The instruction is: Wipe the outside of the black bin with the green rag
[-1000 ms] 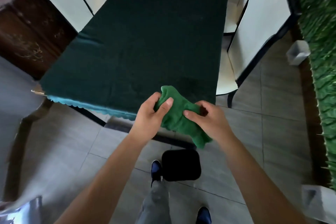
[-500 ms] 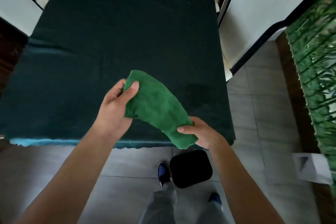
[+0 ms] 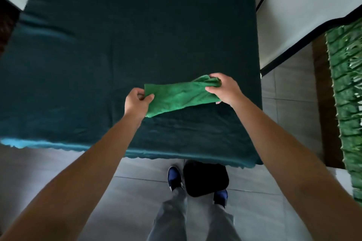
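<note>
The green rag is stretched sideways between my two hands, just over the table's near right part. My left hand pinches its left end between thumb and fingers. My right hand grips the bunched right end. The black bin stands on the floor by my feet, its far side hidden under the table's edge. Neither hand is near the bin.
A table under a dark green cloth fills the upper view, its scalloped hem facing me. White chairs with black frames stand at the right. A green leafy wall runs along the far right. Grey floor tiles lie below.
I have come closer to the table. Both hands moved forward over it and pulled apart, so the rag went from a slanted bunch to a sideways stretch.
</note>
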Available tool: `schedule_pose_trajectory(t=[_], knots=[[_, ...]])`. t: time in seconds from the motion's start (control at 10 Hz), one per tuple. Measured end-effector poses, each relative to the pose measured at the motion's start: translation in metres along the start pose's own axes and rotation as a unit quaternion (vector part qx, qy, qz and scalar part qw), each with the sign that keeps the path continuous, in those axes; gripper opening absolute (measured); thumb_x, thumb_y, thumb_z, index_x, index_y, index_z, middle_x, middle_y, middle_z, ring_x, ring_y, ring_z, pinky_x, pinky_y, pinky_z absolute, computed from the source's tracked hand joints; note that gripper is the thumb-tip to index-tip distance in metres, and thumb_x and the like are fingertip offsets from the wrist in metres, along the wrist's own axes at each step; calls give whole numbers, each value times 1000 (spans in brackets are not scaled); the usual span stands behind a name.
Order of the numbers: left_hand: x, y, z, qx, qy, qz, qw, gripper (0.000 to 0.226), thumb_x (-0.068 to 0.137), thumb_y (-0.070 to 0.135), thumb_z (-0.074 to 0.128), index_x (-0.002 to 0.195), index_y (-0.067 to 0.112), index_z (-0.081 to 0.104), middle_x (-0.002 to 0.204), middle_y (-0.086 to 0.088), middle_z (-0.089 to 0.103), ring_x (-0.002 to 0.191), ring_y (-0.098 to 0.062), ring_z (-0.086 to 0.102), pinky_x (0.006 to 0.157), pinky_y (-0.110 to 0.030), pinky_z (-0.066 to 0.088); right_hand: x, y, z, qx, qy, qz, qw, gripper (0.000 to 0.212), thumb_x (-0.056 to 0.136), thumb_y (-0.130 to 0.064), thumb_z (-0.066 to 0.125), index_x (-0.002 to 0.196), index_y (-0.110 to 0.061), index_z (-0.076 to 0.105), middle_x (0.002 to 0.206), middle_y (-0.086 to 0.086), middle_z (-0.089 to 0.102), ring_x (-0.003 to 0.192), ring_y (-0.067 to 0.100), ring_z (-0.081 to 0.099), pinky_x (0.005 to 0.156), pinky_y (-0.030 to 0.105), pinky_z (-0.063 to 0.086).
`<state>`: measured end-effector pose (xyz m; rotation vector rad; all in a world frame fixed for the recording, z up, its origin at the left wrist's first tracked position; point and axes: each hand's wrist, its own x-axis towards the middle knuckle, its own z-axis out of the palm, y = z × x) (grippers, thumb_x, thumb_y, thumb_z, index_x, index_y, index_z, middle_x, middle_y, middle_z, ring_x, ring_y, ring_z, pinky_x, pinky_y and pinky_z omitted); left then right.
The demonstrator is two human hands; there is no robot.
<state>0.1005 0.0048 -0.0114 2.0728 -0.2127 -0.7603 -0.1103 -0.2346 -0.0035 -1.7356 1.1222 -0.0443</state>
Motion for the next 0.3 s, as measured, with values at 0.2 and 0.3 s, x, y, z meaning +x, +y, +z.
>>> schedule_pose_trajectory(t=[0.2,0.3], knots=[[7,-16,-6,94,14,-10,995,25,90,24,79,105,19,59,106,-4,70,99,-24,70,85,-39,59,14,-4,22,-272,113,-77,953,51,91,-42,73,138,-38,54,94,-5,70,86,23,70,66,33,51],[-1,-12,-11,179,31,41,983,34,92,27,74,118,21,53,93,3,71,93,-26,70,72,-33,53,13,-10,18,-311,141,-61,938,65,88,-49,76,144,-30,48,122,4,67,111,29,65,82,39,54]])
